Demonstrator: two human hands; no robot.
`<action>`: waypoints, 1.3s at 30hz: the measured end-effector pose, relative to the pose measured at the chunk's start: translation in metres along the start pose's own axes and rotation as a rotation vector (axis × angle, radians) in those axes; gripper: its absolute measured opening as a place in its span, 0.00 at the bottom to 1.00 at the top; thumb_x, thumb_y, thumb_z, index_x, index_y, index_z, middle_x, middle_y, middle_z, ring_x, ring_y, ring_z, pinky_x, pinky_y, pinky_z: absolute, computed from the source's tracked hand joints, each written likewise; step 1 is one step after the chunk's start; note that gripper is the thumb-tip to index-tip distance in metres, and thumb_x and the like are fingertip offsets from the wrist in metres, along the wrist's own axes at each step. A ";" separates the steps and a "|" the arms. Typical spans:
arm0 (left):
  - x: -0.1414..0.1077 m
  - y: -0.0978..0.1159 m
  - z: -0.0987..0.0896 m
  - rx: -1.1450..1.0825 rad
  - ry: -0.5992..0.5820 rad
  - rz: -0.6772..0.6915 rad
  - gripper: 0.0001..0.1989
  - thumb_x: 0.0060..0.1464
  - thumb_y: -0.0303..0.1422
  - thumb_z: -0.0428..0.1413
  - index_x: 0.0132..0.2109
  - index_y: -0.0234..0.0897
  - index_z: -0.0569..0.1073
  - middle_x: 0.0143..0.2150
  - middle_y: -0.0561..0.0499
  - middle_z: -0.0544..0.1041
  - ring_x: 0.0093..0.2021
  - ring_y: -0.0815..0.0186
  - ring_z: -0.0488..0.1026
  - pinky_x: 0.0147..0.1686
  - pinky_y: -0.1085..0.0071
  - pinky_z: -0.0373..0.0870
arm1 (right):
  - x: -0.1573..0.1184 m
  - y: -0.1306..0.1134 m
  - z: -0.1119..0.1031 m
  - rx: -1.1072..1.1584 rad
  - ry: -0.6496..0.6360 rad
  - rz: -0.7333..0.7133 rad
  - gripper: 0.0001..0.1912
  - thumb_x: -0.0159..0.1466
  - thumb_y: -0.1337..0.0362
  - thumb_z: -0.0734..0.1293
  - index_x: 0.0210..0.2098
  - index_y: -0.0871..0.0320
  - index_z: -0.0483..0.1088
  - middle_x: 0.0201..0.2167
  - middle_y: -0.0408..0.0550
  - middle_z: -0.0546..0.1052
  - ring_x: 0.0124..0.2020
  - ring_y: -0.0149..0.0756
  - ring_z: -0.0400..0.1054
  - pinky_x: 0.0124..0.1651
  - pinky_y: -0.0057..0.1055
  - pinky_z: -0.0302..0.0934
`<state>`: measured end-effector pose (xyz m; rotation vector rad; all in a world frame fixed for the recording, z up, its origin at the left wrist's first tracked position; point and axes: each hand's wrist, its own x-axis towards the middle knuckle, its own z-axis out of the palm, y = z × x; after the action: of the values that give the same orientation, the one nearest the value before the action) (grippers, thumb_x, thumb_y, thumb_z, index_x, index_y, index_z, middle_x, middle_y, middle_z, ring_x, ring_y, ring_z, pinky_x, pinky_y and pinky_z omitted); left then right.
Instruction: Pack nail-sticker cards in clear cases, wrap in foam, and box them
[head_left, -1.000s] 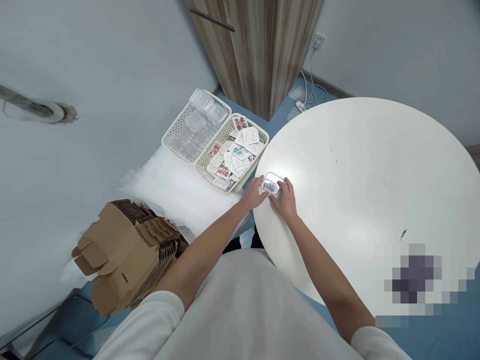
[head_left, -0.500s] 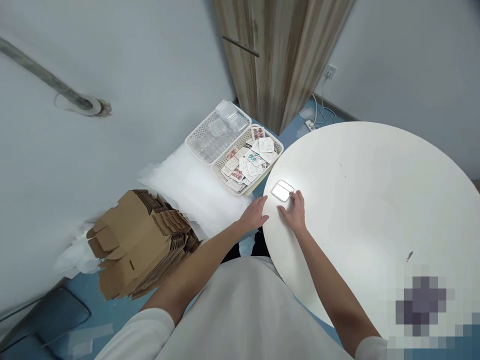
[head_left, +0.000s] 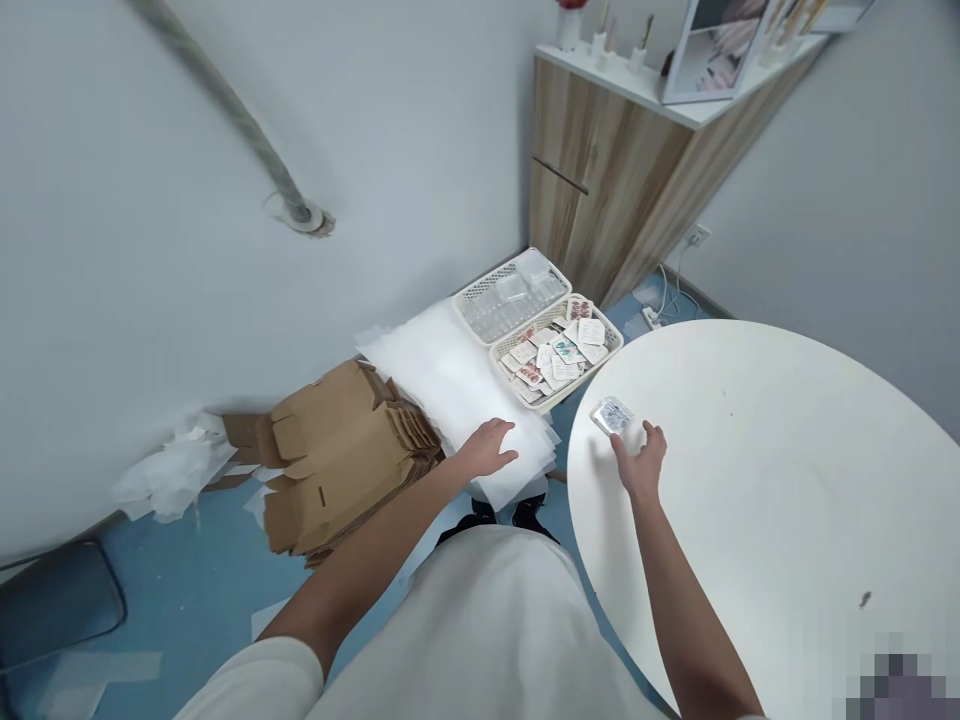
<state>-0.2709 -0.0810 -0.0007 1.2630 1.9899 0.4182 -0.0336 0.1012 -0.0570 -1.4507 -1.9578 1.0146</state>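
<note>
On the left part of the round white table point(head_left: 757, 480) lies a small clear plastic case point(head_left: 613, 416). My right hand point(head_left: 641, 459) is just beside its near right edge, thumb and fingers apart, and nothing shows between them. My left hand point(head_left: 487, 449) is open over the stack of white foam sheets point(head_left: 427, 362), left of the table, its fingers spread and holding nothing. Beyond it, a white basket point(head_left: 543, 406) of printed cards adjoins another basket point(head_left: 471, 322) with clear plastic cases.
Flattened cardboard boxes point(head_left: 352, 455) are piled on the left. A dark chair point(head_left: 64, 605) stands at the lower left. Behind the baskets is a wooden cabinet point(head_left: 615, 150) with a picture frame on top. Cables run along the floor near a wall socket point(head_left: 697, 235).
The view has tilted up and shifted, showing the cabinet top. My left hand has moved away from the table edge over the foam sheets. My right hand's fingers have come off the case.
</note>
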 end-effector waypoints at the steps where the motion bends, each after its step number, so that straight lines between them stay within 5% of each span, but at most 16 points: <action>1: -0.007 -0.007 -0.008 0.008 -0.013 -0.017 0.28 0.50 0.41 0.51 0.56 0.34 0.59 0.56 0.41 0.62 0.56 0.54 0.59 0.53 0.59 0.57 | -0.005 -0.007 0.003 -0.032 0.049 -0.019 0.38 0.52 0.50 0.64 0.57 0.60 0.50 0.60 0.60 0.46 0.61 0.53 0.41 0.58 0.51 0.46; 4: -0.027 -0.026 -0.030 -0.008 -0.041 -0.066 0.31 0.49 0.44 0.50 0.57 0.34 0.58 0.57 0.41 0.61 0.58 0.55 0.57 0.54 0.62 0.55 | -0.023 -0.034 0.019 -0.042 0.091 -0.094 0.34 0.53 0.52 0.64 0.55 0.60 0.54 0.57 0.59 0.55 0.58 0.49 0.51 0.55 0.48 0.51; 7: -0.039 -0.040 -0.044 -0.056 -0.057 -0.093 0.32 0.48 0.46 0.50 0.58 0.34 0.57 0.58 0.41 0.61 0.58 0.55 0.57 0.54 0.64 0.55 | -0.042 -0.064 0.044 0.012 -0.112 -0.137 0.28 0.55 0.55 0.62 0.52 0.60 0.57 0.49 0.56 0.65 0.43 0.40 0.66 0.46 0.40 0.61; 13: -0.040 -0.043 -0.058 -0.175 0.028 -0.037 0.33 0.48 0.46 0.50 0.58 0.35 0.57 0.58 0.42 0.61 0.57 0.57 0.59 0.54 0.66 0.55 | -0.073 -0.104 0.100 -0.088 -0.522 -0.252 0.18 0.57 0.59 0.61 0.46 0.57 0.63 0.44 0.52 0.70 0.38 0.36 0.68 0.42 0.38 0.63; 17: -0.036 -0.044 -0.072 -0.188 0.087 -0.098 0.36 0.47 0.47 0.51 0.60 0.33 0.53 0.60 0.40 0.58 0.58 0.55 0.57 0.53 0.64 0.55 | -0.070 -0.122 0.130 -0.176 -0.702 -0.298 0.19 0.56 0.61 0.62 0.47 0.55 0.63 0.46 0.51 0.67 0.39 0.36 0.68 0.41 0.36 0.63; 23: -0.010 -0.061 -0.084 -0.262 0.082 -0.196 0.40 0.45 0.48 0.52 0.61 0.34 0.50 0.63 0.40 0.52 0.61 0.54 0.52 0.55 0.65 0.52 | -0.032 -0.135 0.182 -0.208 -0.671 -0.302 0.21 0.54 0.61 0.63 0.47 0.58 0.63 0.49 0.54 0.65 0.53 0.42 0.58 0.52 0.40 0.56; 28: 0.030 -0.070 -0.089 -0.476 -0.012 -0.448 0.37 0.52 0.52 0.40 0.62 0.33 0.45 0.63 0.39 0.50 0.61 0.54 0.52 0.54 0.62 0.53 | -0.008 -0.129 0.220 -0.214 -0.673 -0.195 0.22 0.53 0.61 0.63 0.48 0.58 0.62 0.50 0.55 0.64 0.57 0.47 0.51 0.54 0.46 0.52; 35: 0.061 -0.078 -0.084 -0.547 -0.219 -0.597 0.43 0.50 0.57 0.35 0.63 0.31 0.41 0.65 0.40 0.42 0.63 0.51 0.44 0.56 0.58 0.49 | -0.002 -0.120 0.231 -0.129 -0.660 -0.269 0.19 0.55 0.67 0.59 0.47 0.60 0.62 0.45 0.55 0.66 0.50 0.42 0.60 0.51 0.41 0.57; 39: 0.062 -0.086 -0.073 -0.573 -0.229 -0.592 0.45 0.49 0.59 0.35 0.63 0.30 0.40 0.65 0.40 0.38 0.63 0.50 0.42 0.56 0.59 0.48 | -0.004 -0.124 0.231 -0.198 -0.655 -0.358 0.22 0.55 0.70 0.58 0.50 0.62 0.61 0.51 0.58 0.64 0.54 0.42 0.57 0.53 0.40 0.56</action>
<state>-0.3941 -0.0587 -0.0283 0.3281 1.7593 0.4717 -0.2785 0.0152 -0.0959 -0.8493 -2.7205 1.2520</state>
